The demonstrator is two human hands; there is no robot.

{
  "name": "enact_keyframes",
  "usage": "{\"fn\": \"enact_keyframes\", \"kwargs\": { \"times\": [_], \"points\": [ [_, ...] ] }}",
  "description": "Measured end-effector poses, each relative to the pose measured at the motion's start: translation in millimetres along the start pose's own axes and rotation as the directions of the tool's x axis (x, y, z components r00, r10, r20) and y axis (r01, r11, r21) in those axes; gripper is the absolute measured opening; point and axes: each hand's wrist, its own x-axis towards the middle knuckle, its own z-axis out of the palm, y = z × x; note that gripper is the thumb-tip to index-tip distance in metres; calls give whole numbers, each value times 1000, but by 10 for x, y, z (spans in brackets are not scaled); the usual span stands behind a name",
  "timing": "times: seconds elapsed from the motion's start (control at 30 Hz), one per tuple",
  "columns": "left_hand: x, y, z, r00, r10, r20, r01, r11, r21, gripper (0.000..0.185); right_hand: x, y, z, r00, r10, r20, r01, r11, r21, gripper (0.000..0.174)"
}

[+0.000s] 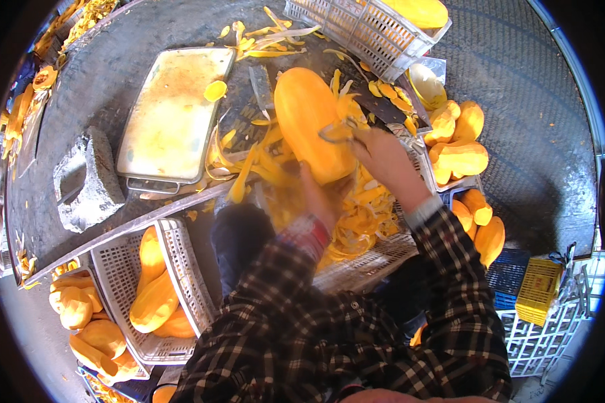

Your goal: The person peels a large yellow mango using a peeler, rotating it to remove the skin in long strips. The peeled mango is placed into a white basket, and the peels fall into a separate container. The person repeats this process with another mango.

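Observation:
A large peeled orange squash (310, 121) is held tilted before me, its far end pointing away. My left hand (318, 199) grips its near end from below, with part of the hand hidden. Closed around a peeler (335, 132), my right hand (380, 156) is at the squash's right side, where a strip of peel hangs about the blade. Beneath, a white plastic crate (378, 257) holds a heap of orange peelings (365, 216). More peel strips (249, 169) lie left of the squash.
A white cutting board (169, 116) and a concrete block (108, 176) are at the left. Crates with peeled squash stand at lower left (179, 262) and right (431, 171). Another crate (363, 30) stands at the top. Blue (506, 274) and yellow baskets (537, 292) sit lower right.

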Motion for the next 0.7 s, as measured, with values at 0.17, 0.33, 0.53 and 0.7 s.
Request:
{"fn": "enact_keyframes", "kwargs": {
  "times": [0.17, 0.33, 0.53, 0.7],
  "points": [
    [-12, -20, 52, 998, 16, -52, -18, 1000, -22, 88, -227, -164, -319, 993, 28, -115, -6, 983, 183, 42],
    [-6, -14, 28, 997, -15, -78, 10, 998, -70, 83, 800, -394, -31, 988, -79, -129, 67, 993, -96, 45],
    [67, -25, 28, 997, 32, -68, -40, 991, -124, 74, 634, -547, 107, 997, -41, -61, 20, 951, -310, 34],
    [96, -45, 67, 998, 64, -29, -67, 989, -133, 68, -146, -493, -55, 996, -85, -26, 74, 958, -276, 37]
  ]
}}
